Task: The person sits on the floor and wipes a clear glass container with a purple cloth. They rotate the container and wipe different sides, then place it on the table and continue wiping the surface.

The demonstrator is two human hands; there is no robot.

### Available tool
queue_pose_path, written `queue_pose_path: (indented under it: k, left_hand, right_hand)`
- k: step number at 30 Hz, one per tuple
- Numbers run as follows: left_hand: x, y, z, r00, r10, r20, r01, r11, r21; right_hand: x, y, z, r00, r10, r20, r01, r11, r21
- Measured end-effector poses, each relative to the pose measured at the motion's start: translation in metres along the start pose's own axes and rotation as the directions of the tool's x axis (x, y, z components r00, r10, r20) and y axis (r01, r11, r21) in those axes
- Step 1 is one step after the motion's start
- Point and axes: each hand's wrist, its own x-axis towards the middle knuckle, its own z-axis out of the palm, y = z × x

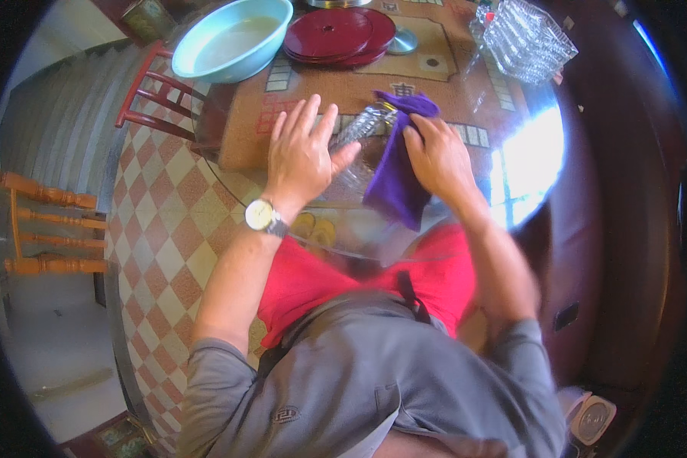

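Observation:
A purple cloth (403, 172) hangs from my right hand (439, 154), which pinches it near its upper part over the glass-topped table. Just left of the cloth is a clear, ribbed glass piece (362, 125) with a yellowish gleam at its far end; the cloth's upper fold meets that end. My left hand (304, 151) hovers palm-down beside this glass, its fingers spread and a watch on the wrist. Whether the left thumb touches the glass cannot be told.
Along the far side of the table stand a light-blue basin (235, 71) of cloudy water and dark-red round lids (329, 34). Stacked clear glassware (529, 43) is at the far right. A red chair (160, 94) is on the left, a dark-red leather sofa (612, 229) on the right.

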Motion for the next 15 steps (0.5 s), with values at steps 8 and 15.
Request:
queue_pose_path:
  k: [8, 15]
  left_hand:
    - [0.021, -0.006, -0.013, 0.948, -0.207, 0.241, 0.275, 0.914, -0.298]
    - [-0.022, 0.011, -0.001, 0.968, -0.153, 0.197, 0.226, 0.872, -0.434]
  right_hand:
    - [-0.114, -0.049, -0.023, 0.995, -0.091, -0.033, 0.094, 0.992, 0.085]
    - [-0.07, -0.045, -0.005, 0.959, -0.281, 0.03, 0.276, 0.953, 0.123]
